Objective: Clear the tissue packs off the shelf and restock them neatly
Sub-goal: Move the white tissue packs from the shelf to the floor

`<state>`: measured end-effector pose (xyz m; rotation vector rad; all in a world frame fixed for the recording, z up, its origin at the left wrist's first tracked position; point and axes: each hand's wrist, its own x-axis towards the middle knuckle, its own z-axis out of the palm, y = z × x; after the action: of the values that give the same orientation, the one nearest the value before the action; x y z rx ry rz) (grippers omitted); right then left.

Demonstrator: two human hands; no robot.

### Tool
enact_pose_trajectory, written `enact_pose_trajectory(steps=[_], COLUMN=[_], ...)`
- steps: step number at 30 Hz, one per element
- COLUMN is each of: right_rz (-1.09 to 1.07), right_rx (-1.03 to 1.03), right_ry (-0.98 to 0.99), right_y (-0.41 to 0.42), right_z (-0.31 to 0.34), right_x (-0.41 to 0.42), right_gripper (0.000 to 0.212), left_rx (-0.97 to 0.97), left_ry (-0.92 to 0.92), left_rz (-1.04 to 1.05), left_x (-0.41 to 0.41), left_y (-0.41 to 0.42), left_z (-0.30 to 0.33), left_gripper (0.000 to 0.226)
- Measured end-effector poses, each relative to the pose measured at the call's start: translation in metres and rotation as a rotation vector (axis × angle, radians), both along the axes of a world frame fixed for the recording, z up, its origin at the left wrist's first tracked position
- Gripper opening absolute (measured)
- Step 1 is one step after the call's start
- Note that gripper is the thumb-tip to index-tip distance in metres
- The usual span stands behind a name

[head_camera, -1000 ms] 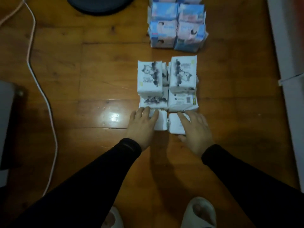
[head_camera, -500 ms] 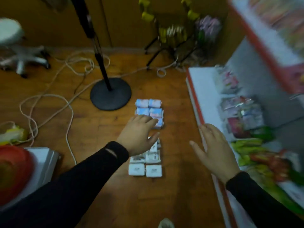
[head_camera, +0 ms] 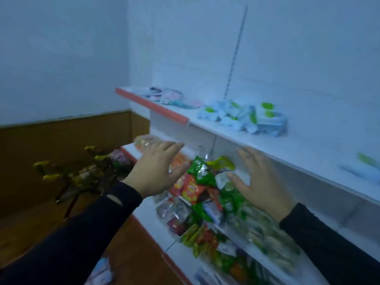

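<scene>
Head view showed our left hand point(head_camera: 157, 168) and right hand point(head_camera: 260, 182) raised toward the white shelf point(head_camera: 308, 153), both with fingers spread and relaxed, grasping nothing. We judged this the clearing step, mid-reach: a loose heap of tissue packs point(head_camera: 244, 118) with green labels lay on the upper board at centre right of the frame, above and beyond our fingertips, not yet touched. The next move called for lifting both hands higher over the board's front edge and gathering the soft packs without scattering them. Snack bags point(head_camera: 197, 182) crowded the lower tier at centre frame, just behind our hands. Half a second earlier we had faced the wooden floor, where rows of packs sat stacked; by now our gaze had swung up to the shelf and those stacks had left the frame.
</scene>
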<state>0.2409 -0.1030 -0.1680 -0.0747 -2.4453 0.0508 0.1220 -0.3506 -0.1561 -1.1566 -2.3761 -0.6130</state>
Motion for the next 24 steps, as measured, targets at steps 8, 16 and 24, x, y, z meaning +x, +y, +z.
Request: enact_pose_trajectory(steps=[8, 16, 24], right_rz=[-0.381, -0.582, -0.601], right_rx=[0.025, -0.008, -0.08], right_ry=[0.079, 0.09, -0.029], right_y=[0.106, 0.208, 0.323], right_z=[0.073, 0.088, 0.1], right_x=[0.151, 0.265, 0.327], right_gripper=[0.065, 0.061, 0.064], left_rx=[0.007, -0.031, -0.107], left_ry=[-0.004, 0.04, 0.032], left_rz=[-0.339, -0.535, -0.578], left_x=[0.074, 0.152, 0.194], left_y=[0.148, 0.302, 0.443], left_z=[0.075, 0.092, 0.102], left_gripper=[0.067, 0.074, 0.06])
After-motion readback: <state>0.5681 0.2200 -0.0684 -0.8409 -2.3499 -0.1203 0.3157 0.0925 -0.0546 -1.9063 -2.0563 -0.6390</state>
